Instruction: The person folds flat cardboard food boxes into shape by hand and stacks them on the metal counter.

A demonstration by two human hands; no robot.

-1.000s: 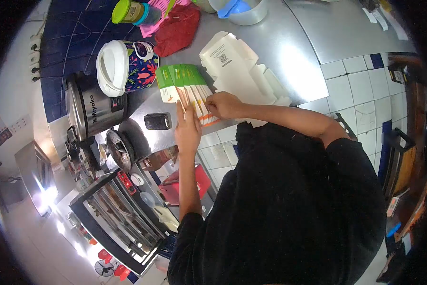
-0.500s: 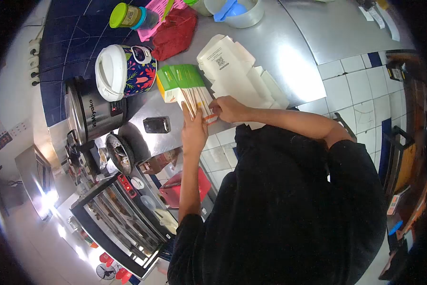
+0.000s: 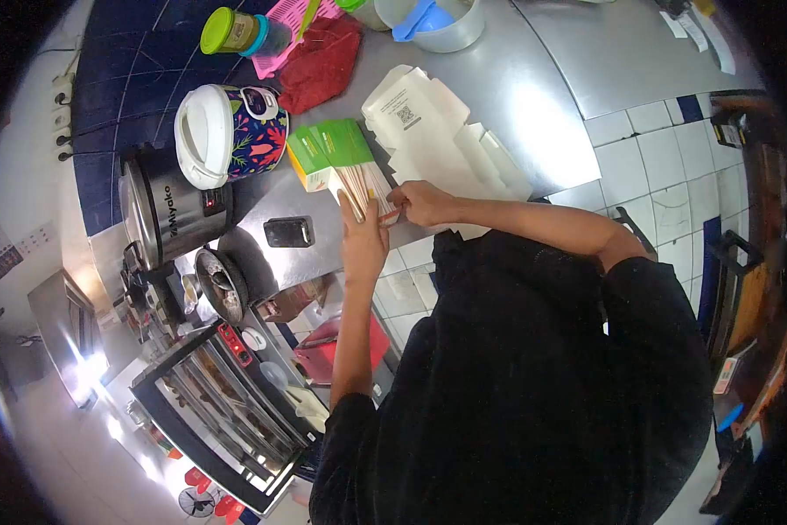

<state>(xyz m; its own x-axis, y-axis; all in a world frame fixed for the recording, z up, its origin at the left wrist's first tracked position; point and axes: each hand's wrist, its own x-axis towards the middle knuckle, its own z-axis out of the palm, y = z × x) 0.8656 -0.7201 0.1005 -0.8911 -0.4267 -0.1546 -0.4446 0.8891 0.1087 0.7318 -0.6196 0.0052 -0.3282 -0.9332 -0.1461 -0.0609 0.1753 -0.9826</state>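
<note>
The left hand lies at the near end of a fanned stack of folded cartons, its fingers against the pale folded edges; I cannot tell whether it is closed around them. The right hand is curled, thumb and fingertips pinched on the orange-edged near corner of the same stack; the stack, green at its far end and pale toward the hands, lies on the steel counter, close to the edge on the person's side. Just to its right lies an opened white carton, spread out, with a printed square code on one flap; a dark phone lies left of the left hand, apart from it. Beyond the stack sits a crumpled red cloth, beside a pink basket and a green-lidded jar; a bowl with a blue scoop in it stands farther right. To the left are a floral cooker with a white lid and a silver Miyako cooker; a dark pan holding something unclear is nearer the person.
</note>
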